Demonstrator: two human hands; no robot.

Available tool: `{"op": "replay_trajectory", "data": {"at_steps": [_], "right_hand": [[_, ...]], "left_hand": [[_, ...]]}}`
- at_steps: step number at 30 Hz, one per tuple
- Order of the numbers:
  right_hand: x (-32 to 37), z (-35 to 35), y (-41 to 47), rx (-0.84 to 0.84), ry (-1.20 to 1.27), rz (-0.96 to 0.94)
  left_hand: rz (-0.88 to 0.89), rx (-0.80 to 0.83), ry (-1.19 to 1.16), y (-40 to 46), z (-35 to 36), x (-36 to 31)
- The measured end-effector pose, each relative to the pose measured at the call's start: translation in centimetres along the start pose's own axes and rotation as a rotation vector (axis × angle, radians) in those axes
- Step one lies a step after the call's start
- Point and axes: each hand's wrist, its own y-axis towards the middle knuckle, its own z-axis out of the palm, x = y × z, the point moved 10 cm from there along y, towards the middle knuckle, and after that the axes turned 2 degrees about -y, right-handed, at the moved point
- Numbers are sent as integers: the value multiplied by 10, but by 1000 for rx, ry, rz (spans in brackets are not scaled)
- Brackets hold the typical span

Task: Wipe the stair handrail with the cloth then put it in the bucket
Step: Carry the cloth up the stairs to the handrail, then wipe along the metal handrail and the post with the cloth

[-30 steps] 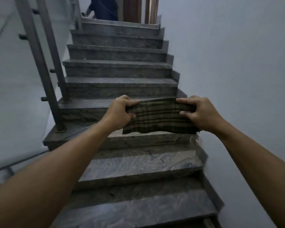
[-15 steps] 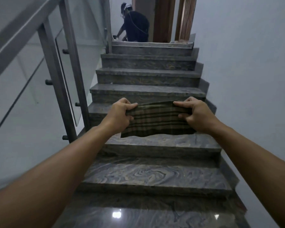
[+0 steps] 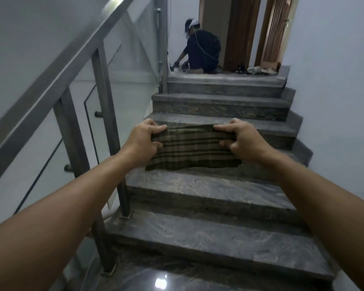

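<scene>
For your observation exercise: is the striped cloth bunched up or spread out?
Spread out. The cloth is stretched flat between the left hand and right hand, its stripes running straight across.

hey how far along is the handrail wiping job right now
Nothing looks done yet. In hand: the left hand and right hand each have a grip on one end of the striped brown cloth, stretched out in front over the grey stone steps. The cloth is well clear of the grey metal handrail on the left, so wiping is still to come. No bucket is in view; dropping the cloth there is last.
</scene>
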Motion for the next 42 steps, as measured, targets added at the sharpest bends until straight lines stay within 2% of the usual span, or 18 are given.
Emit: {"op": "replay_trajectory", "data": {"at_steps": [17,25,30,38,42], "right_hand": [[-6,-92,344,-3,46,-74],[24,-128,525,-19,19,-135],[48,-147,636,-90,-3,-206],[85,-163,781,-84,-26,-255],[100,-165,844,-65,-134,-330]], "left_hand": [[-23,-141,78,324,-111,-12],[-29,-196,144,477,-196,-10],[-22,-235,198,569,-251,0],[-102,-302,280,677,-323,11],[-151,-301,354,723,-339,23]]}}
